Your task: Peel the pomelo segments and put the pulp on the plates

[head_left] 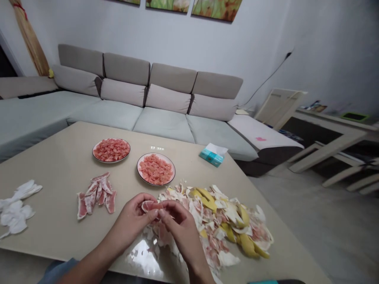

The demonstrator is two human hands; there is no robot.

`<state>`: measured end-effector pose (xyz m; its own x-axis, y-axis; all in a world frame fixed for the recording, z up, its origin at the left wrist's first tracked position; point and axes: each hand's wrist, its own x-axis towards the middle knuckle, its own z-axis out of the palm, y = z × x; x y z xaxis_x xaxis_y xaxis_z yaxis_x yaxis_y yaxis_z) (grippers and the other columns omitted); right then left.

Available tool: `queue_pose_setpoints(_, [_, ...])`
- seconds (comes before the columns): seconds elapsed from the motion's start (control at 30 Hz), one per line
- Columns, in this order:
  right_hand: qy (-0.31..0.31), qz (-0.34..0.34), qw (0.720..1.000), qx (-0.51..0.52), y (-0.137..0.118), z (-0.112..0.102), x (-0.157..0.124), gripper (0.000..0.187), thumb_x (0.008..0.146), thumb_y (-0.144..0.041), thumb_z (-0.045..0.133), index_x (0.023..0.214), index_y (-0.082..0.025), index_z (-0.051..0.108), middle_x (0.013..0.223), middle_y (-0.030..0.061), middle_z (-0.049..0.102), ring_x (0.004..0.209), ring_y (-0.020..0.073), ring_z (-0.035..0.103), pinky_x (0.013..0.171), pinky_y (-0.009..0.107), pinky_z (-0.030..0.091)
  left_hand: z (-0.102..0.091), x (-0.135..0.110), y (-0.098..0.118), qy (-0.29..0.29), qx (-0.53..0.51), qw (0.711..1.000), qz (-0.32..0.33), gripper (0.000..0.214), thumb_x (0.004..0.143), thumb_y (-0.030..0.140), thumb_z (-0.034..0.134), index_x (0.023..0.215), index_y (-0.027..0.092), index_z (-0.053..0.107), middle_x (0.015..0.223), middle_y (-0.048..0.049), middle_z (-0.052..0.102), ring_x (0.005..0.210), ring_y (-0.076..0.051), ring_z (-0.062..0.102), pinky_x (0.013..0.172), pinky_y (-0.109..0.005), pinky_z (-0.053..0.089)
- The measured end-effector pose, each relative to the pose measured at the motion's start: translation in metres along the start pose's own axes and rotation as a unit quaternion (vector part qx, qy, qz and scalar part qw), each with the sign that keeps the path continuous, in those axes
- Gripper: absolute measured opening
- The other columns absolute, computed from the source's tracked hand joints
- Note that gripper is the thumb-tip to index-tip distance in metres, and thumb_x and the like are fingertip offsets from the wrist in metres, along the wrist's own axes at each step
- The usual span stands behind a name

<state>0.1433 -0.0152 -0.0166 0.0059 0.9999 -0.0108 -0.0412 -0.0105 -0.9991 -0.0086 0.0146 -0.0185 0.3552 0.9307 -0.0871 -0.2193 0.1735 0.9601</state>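
We see two bare hands working close together above the near part of the pale table [59, 169]. The left hand [137, 213] holds a pink citrus segment [147, 205] with whitish skin, its thumb and forefinger pinching it from the left. The right hand [179, 221] meets it from the other side, with thumb and forefinger pinching at the right end of this segment; the two thumbs are almost tip to tip. The other fingers of both hands are bent, and we cannot tell exactly how they press, because they are partly hidden. Just beside and below the hands, to the right, we find a wide heap of peelings [225, 221], where white and pinkish scraps are mixed with curved pieces of yellow peel [207, 200]. To the left of the hands lies a small group of unpeeled segments [99, 193], resting one against another. Farther from us stand two plates with dark rims, the left plate [114, 161] and the right plate [170, 161], both filled with pink pulp [156, 169]. Near the far right edge we notice a blue tissue box [211, 157], and at the left side lie crumpled white pieces [17, 213]. Behind the table we see a grey sofa [166, 120].
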Motion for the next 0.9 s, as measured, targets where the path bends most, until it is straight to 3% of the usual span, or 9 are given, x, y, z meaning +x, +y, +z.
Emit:
queue_pose_setpoints(0.27, [-0.005, 0.018, 1.0, 0.001, 0.003, -0.009, 0.001, 0.026, 0.078, -0.041, 0.069, 0.082, -0.016, 0.068, 0.071, 0.0016, 0.065, 0.058, 0.0122, 0.056, 0.056, 0.023, 0.043, 0.003, -0.001, 0.004, -0.041, 0.014, 0.999, -0.028, 0.023, 0.077, 0.03, 0.069, 0.091, 0.016, 0.058, 0.079, -0.0005, 0.061, 0.073, -0.015, 0.057, 0.069, -0.026, 0.045])
queue_pose_setpoints(0.5, [0.001, 0.014, 1.0, -0.01, 0.005, -0.006, 0.0, 0.028, 0.077, -0.042, 0.07, 0.085, -0.016, 0.066, 0.071, 0.0015, 0.063, 0.056, 0.0123, 0.055, 0.053, 0.023, 0.043, 0.002, 0.0, 0.004, -0.025, 0.08, 0.996, -0.002, 0.015, 0.078, 0.024, 0.068, 0.09, 0.017, 0.061, 0.08, 0.0006, 0.06, 0.076, -0.013, 0.055, 0.068, -0.022, 0.043])
queue_pose_setpoints(0.73, [0.005, -0.012, 0.999, 0.04, 0.011, -0.011, 0.005, 0.022, 0.077, -0.037, 0.072, 0.079, -0.016, 0.068, 0.07, 0.0012, 0.064, 0.062, 0.0125, 0.057, 0.059, 0.022, 0.046, 0.006, -0.003, 0.005, -0.052, -0.061, 0.996, -0.047, 0.019, 0.077, 0.025, 0.07, 0.09, 0.015, 0.06, 0.078, -0.0005, 0.063, 0.074, -0.014, 0.061, 0.072, -0.026, 0.049])
queue_pose_setpoints(0.9, [-0.005, 0.002, 0.993, 0.118, 0.023, -0.014, 0.009, 0.021, 0.077, -0.036, 0.073, 0.083, -0.017, 0.068, 0.068, -0.0003, 0.063, 0.06, 0.0111, 0.056, 0.059, 0.022, 0.048, 0.005, -0.002, 0.005, -0.036, -0.138, 0.986, -0.081, 0.021, 0.076, 0.023, 0.072, 0.092, 0.014, 0.061, 0.084, -0.003, 0.064, 0.077, -0.015, 0.065, 0.081, -0.032, 0.053])
